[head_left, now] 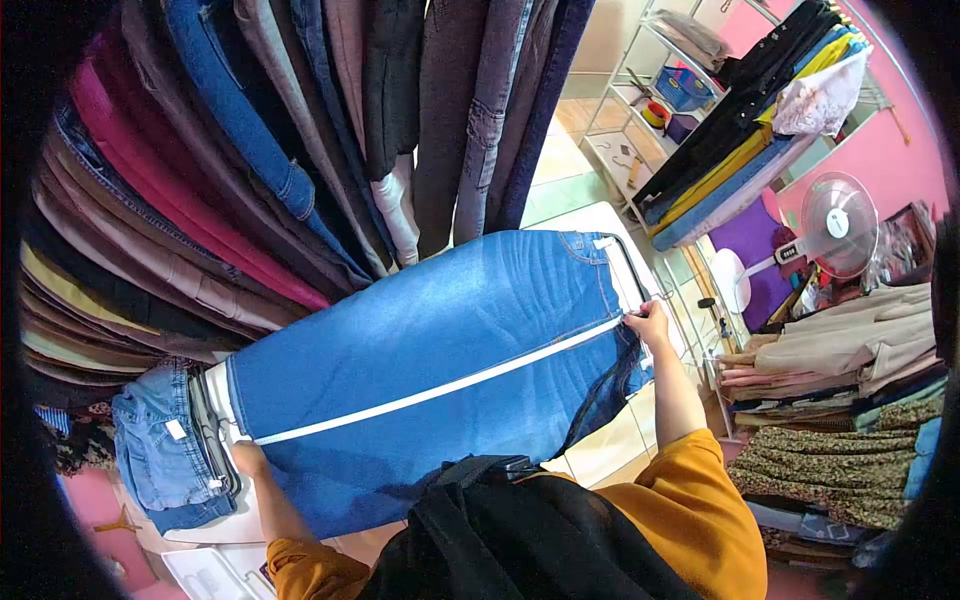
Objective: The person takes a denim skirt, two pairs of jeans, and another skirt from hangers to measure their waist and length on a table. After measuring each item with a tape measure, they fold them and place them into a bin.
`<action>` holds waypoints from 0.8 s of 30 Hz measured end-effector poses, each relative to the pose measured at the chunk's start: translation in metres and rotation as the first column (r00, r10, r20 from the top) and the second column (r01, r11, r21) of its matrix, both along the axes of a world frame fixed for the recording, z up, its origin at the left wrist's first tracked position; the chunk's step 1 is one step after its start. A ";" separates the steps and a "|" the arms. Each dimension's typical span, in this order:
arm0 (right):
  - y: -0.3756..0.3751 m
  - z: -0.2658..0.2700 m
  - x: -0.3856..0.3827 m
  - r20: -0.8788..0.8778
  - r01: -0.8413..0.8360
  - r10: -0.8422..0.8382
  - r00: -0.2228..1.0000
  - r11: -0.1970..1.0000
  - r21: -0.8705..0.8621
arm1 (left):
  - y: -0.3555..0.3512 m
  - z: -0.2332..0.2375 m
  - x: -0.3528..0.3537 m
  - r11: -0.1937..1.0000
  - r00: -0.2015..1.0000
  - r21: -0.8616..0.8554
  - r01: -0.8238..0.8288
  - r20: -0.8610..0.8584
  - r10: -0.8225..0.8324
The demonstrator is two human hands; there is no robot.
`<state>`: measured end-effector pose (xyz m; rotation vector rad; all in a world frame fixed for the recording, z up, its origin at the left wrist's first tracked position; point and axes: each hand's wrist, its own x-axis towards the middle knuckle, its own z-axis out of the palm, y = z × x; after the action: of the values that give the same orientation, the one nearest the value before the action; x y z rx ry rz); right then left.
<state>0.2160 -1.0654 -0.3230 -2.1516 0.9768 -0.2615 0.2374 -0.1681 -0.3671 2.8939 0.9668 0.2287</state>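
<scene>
A long blue denim skirt (pixel 400 350) lies flat across a white table (pixel 560 222), its waistband to the right and its hem to the left. A white tape measure (pixel 440 395) runs taut along its length. My right hand (pixel 650 325) pinches one end of the tape at the waistband, beside a black hanger (pixel 632 265). At the hem, my left hand (pixel 248 457) is closed on the other end; its fingertips are partly hidden. A dark strap (pixel 590 400) hangs down over the skirt near the waistband.
Folded denim garments (pixel 160 440) with hangers sit at the table's left end. Many hanging trousers (pixel 270 150) crowd the far side. To the right are a white shelf rack (pixel 625 110), a fan (pixel 838 225) and stacked clothes (pixel 850 350).
</scene>
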 end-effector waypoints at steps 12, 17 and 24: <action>0.143 0.045 -0.003 0.133 -0.471 0.457 0.880 0.876 0.104 | -0.215 0.059 -0.011 0.695 0.815 -0.496 0.521 0.532 -0.231; 0.251 0.043 -0.014 0.216 -0.785 0.756 0.618 0.584 0.205 | -0.349 0.061 -0.011 0.045 0.827 -0.899 0.436 0.380 -0.413; 0.182 0.083 -0.034 0.308 -0.618 0.549 0.777 0.758 0.209 | -0.344 0.084 -0.002 0.627 0.621 -0.334 0.704 -0.139 -0.771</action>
<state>0.1819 -0.8832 -0.2396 -1.9721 0.1515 -0.0390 0.2349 -0.5118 -0.2836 2.8232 -0.2725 -0.3399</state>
